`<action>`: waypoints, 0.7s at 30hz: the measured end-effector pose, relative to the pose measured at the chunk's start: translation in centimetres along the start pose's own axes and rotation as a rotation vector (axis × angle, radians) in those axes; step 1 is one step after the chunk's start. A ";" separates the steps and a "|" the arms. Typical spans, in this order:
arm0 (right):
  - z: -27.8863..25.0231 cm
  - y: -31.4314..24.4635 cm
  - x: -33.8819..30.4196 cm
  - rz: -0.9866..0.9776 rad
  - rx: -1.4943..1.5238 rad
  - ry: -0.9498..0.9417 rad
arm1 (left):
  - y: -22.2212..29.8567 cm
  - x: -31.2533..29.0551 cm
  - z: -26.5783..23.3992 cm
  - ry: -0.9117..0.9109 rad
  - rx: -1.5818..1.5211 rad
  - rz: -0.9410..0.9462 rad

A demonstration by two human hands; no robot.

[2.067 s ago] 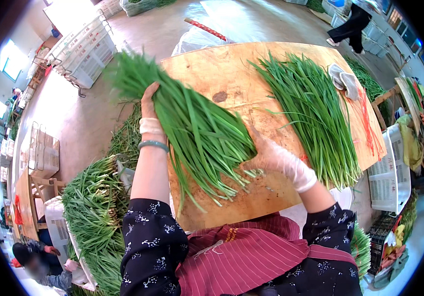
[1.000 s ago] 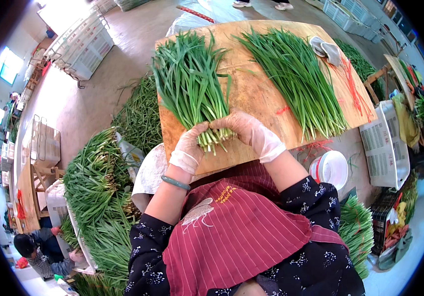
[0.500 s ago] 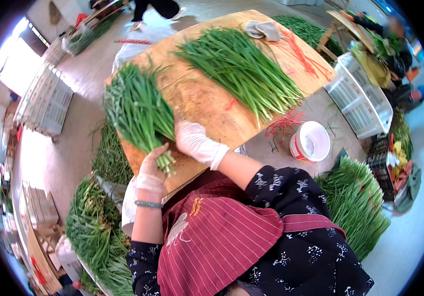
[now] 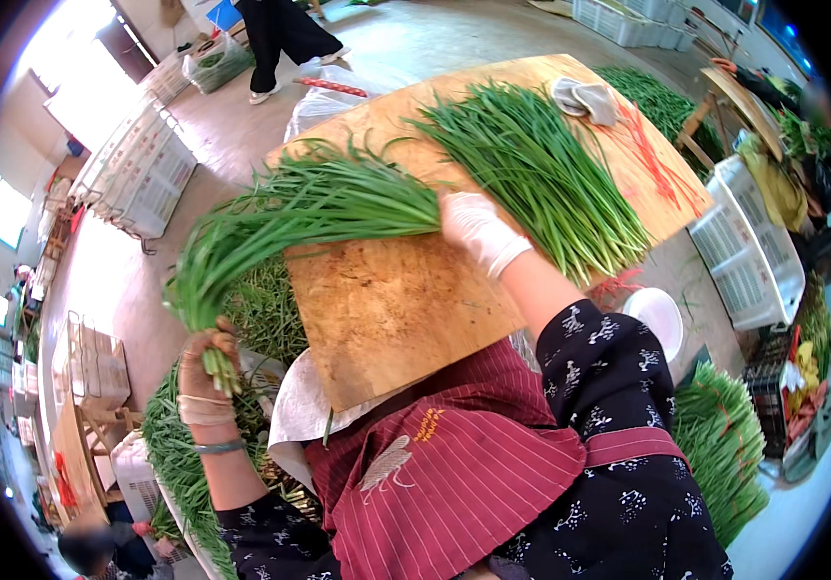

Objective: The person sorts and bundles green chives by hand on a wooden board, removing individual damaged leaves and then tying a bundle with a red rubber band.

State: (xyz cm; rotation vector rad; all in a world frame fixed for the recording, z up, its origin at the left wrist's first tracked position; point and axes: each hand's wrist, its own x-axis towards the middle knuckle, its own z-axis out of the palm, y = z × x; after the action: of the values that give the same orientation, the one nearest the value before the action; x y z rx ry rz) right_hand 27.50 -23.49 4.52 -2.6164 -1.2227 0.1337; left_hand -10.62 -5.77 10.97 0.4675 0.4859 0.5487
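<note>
My left hand point(image 4: 206, 362), in a thin, dirt-stained glove, is closed round the pale stem ends of a bunch of garlic chives point(image 4: 290, 208), out past the left edge of the wooden board point(image 4: 396, 300). The green leaves rise from that hand, bend over and run right across the board. Their far ends meet my white-gloved right hand point(image 4: 473, 227), which is closed on them; its fingertips are mostly hidden. Just right of this hand lies a broad pile of chives point(image 4: 541, 174), with pale stem ends toward me.
A grey cloth point(image 4: 585, 101) and red ties point(image 4: 652, 155) lie at the board's far right. Heaped greens point(image 4: 179, 435) stand at my left, tied bundles point(image 4: 720, 445) at my right. A white bucket point(image 4: 655, 319) and crate point(image 4: 749, 246) are right. A person point(image 4: 290, 43) walks behind.
My left hand has carried the bunch's stem ends left, off the board. My right hand has moved farther away and right, so the leaves now stretch between both hands.
</note>
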 end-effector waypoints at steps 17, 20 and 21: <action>-23.9 1.2 16.9 0.104 -0.354 -0.013 | 8.2 18.8 18.0 0.319 1.060 0.656; -25.3 7.1 22.7 0.158 -0.060 0.150 | 4.7 28.5 12.8 0.154 1.352 1.259; -25.2 10.0 23.8 0.224 0.161 0.164 | 2.2 30.1 12.3 0.341 1.719 0.915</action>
State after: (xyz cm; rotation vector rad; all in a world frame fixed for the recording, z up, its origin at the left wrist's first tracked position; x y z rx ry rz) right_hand 54.99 -16.11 26.74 -2.5575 -0.8282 0.0532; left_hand 17.81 10.09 12.53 2.3394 1.0233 1.0035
